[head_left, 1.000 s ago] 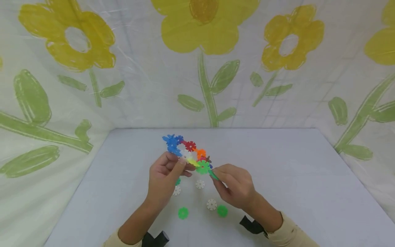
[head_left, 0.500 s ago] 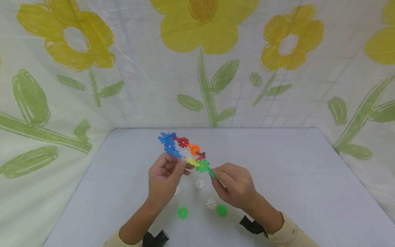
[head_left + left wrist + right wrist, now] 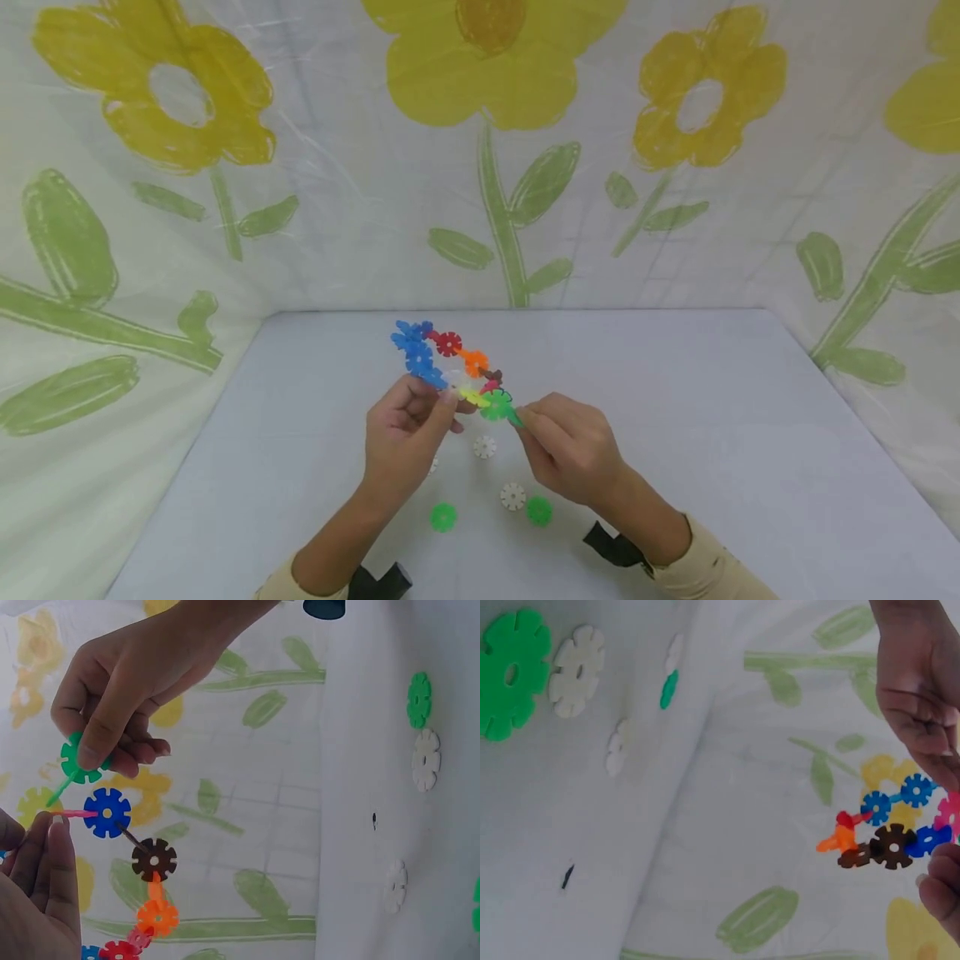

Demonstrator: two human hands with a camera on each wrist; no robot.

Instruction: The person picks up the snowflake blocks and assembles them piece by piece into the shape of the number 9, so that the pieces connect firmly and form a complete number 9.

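A looped chain of slotted plastic snowflake discs (image 3: 418,358) hangs above the table, with blue, red, orange, brown, pink, yellow and green pieces linked edge to edge. My left hand (image 3: 403,437) grips its near side between thumb and fingers, by the pale and yellow discs. Opposite, my right hand (image 3: 573,446) pinches a green disc (image 3: 71,766) at the chain's near right end. That disc meets another green disc (image 3: 496,406) edge-on. In the left wrist view a dark blue disc (image 3: 106,813) and a brown disc (image 3: 154,860) dangle below the hands. Fingers hide part of the yellow disc.
Loose discs lie on the white table (image 3: 712,433) beneath the hands: a white disc (image 3: 484,447), another white disc (image 3: 513,497), a green disc (image 3: 443,517) and a second green disc (image 3: 539,511). A flower-printed curtain (image 3: 360,217) stands behind the table.
The chain has tilted a little, its loop now showing more openly. Both hands stay almost in place, the left shifting slightly; the right still pinches the green disc.
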